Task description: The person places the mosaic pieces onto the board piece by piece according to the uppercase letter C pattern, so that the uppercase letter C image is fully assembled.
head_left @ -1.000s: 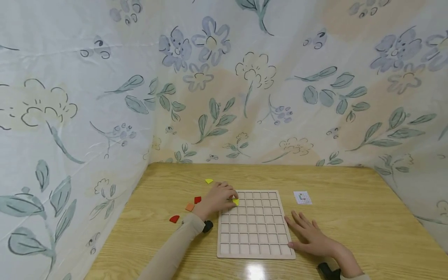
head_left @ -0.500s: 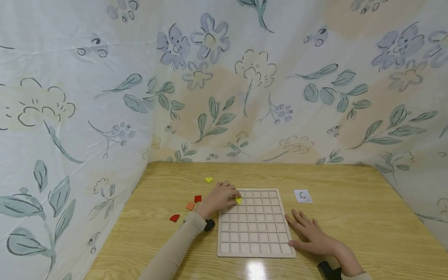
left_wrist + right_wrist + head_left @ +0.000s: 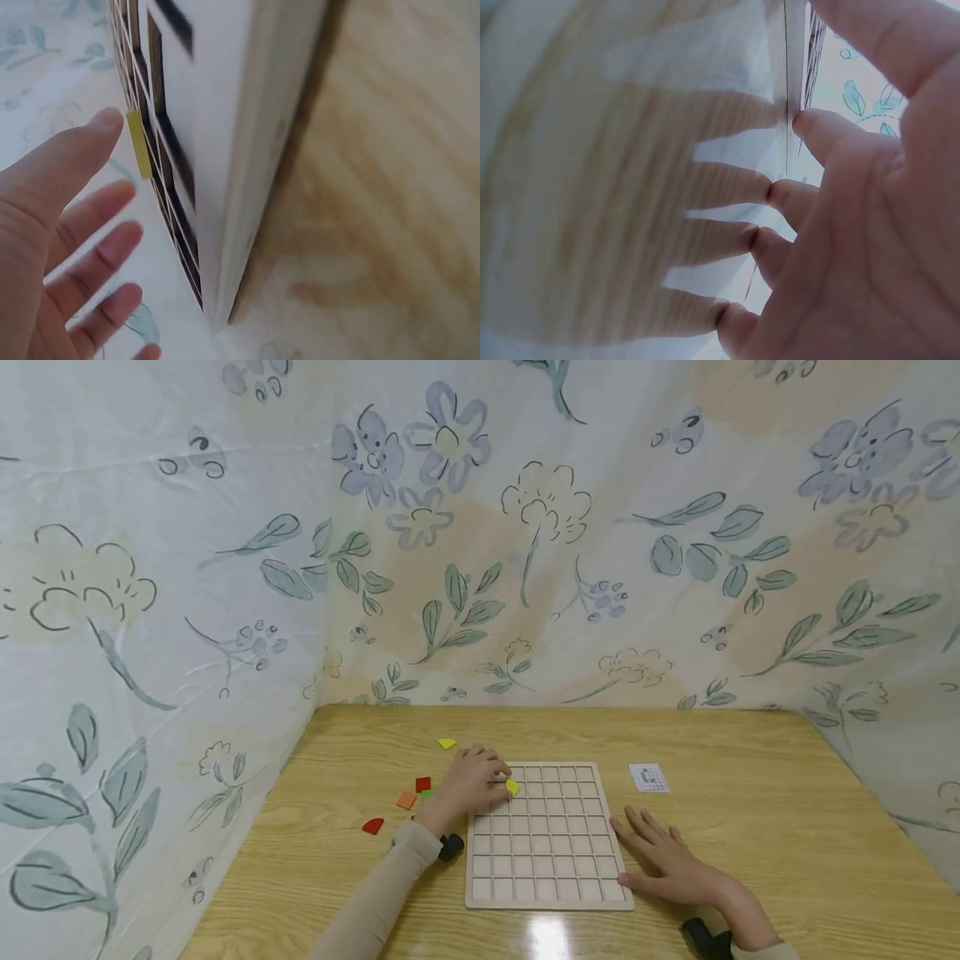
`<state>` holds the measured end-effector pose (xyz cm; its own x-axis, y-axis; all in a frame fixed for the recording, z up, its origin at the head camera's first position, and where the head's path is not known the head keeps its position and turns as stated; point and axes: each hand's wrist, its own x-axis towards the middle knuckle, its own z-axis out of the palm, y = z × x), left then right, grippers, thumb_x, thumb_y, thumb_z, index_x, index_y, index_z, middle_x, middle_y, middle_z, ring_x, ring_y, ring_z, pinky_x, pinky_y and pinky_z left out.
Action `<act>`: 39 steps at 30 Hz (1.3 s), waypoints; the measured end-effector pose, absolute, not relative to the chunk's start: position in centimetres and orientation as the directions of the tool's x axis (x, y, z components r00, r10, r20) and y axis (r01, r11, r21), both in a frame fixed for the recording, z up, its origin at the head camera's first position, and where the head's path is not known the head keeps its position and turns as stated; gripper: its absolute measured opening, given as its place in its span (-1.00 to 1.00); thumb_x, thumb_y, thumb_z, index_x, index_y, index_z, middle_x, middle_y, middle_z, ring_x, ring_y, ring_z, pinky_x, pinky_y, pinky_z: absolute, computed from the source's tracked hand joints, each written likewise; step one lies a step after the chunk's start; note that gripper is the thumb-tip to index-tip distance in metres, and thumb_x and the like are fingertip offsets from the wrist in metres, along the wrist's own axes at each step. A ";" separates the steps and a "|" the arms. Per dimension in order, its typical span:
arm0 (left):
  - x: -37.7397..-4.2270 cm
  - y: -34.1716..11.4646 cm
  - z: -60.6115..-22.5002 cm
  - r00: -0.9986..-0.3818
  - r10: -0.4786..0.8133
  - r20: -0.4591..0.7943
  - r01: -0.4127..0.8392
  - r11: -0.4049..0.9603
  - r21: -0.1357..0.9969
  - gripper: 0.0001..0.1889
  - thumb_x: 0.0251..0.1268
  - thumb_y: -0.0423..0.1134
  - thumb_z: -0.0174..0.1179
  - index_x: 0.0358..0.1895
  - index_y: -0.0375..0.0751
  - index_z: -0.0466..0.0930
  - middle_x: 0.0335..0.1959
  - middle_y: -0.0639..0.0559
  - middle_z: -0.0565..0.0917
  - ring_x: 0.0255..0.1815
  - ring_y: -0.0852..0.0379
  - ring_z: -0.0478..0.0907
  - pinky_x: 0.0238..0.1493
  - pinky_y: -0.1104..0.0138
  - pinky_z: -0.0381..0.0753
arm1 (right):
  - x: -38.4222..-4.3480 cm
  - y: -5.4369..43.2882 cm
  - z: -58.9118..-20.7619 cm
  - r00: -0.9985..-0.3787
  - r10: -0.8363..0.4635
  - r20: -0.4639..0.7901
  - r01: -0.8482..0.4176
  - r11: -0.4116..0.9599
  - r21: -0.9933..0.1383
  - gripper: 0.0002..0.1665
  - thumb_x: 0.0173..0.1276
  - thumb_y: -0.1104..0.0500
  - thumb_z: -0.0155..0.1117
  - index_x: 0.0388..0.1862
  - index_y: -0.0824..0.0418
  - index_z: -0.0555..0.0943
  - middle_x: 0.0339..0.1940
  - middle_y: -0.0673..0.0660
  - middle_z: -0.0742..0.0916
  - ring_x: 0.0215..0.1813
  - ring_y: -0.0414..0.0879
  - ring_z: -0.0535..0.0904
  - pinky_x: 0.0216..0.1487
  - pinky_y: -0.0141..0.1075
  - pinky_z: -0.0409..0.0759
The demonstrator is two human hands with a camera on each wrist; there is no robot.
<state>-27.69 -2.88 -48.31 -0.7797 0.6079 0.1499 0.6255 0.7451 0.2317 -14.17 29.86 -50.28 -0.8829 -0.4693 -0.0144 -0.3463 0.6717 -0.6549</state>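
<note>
A pale wooden grid board (image 3: 543,908) with rows of square cells lies on the table. Near its far left corner sits a yellow piece (image 3: 512,787), seen edge-on and raised on the grid lines in the left wrist view (image 3: 139,145). Over that corner is my left hand (image 3: 468,787), its thumb tip close beside the yellow piece and its fingers spread apart from it. Whether the thumb touches it, I cannot tell. My right hand (image 3: 667,864) rests with spread fingers against the board's right edge, fingertips on the tabletop in the right wrist view.
Left of the board lie a red square (image 3: 423,784), an orange square (image 3: 407,800), a red quarter-round piece (image 3: 373,826) and a partly hidden green piece (image 3: 427,795). Farther back is another yellow piece (image 3: 447,743). A printed grid card (image 3: 648,777) lies right of the board.
The yellow piece, earlier between my left thumb and fingers, has shifted slightly right and now lies on the board with the fingers drawn off it. My right hand stays put.
</note>
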 end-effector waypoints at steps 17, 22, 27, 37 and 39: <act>-27.8 -2.6 -48.6 -0.780 0.609 0.145 0.624 0.739 0.253 -0.70 0.08 0.13 0.26 -0.14 0.15 0.66 -0.19 0.15 0.52 -0.12 0.14 0.31 0.09 0.09 0.24 | -14.2 29.8 -50.1 -0.883 -0.469 -0.015 -0.342 0.666 -0.663 -0.12 0.25 -0.03 0.23 0.44 0.25 0.12 0.44 0.47 -0.01 0.37 0.53 -0.25 0.11 0.46 -0.38; -28.1 -2.6 -48.7 -0.761 0.638 0.119 0.641 0.711 0.288 -0.70 0.12 0.09 0.24 -0.08 0.18 0.65 -0.14 0.16 0.53 -0.07 0.14 0.30 0.13 0.06 0.22 | -14.2 29.9 -50.2 -0.881 -0.472 -0.017 -0.339 0.657 -0.673 -0.12 0.25 -0.02 0.23 0.44 0.24 0.12 0.44 0.47 -0.03 0.37 0.54 -0.26 0.10 0.46 -0.39; -28.3 -2.5 -48.6 -0.751 0.653 0.097 0.648 0.701 0.297 -0.74 0.15 0.05 0.22 -0.08 0.23 0.65 -0.14 0.20 0.53 -0.07 0.16 0.30 0.13 0.05 0.24 | -14.3 29.9 -50.3 -0.881 -0.473 -0.029 -0.336 0.667 -0.665 -0.11 0.25 -0.03 0.23 0.45 0.22 0.11 0.45 0.45 -0.02 0.38 0.52 -0.26 0.10 0.46 -0.39; -28.4 -2.3 -48.5 -0.736 0.674 0.057 0.655 0.689 0.309 -0.75 0.18 0.02 0.21 -0.07 0.22 0.65 -0.18 0.21 0.52 -0.11 0.20 0.27 0.09 0.08 0.24 | -14.3 29.9 -50.2 -0.878 -0.477 -0.046 -0.327 0.667 -0.670 -0.11 0.25 -0.03 0.23 0.46 0.22 0.09 0.45 0.45 -0.03 0.39 0.51 -0.28 0.10 0.45 -0.41; -28.3 -2.4 -48.4 -0.732 0.679 0.053 0.657 0.684 0.316 -0.75 0.18 0.01 0.21 -0.06 0.21 0.65 -0.18 0.20 0.52 -0.13 0.20 0.26 0.07 0.08 0.25 | -14.3 29.9 -50.1 -0.878 -0.476 -0.049 -0.323 0.663 -0.675 -0.11 0.25 -0.02 0.23 0.45 0.22 0.09 0.45 0.44 -0.03 0.39 0.51 -0.28 0.11 0.45 -0.41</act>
<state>-28.34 -2.36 -48.43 -0.7321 0.6792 0.0530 0.6574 0.6839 0.3163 -14.25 29.91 -50.12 -0.8779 -0.4764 -0.0486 -0.3225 0.6633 -0.6753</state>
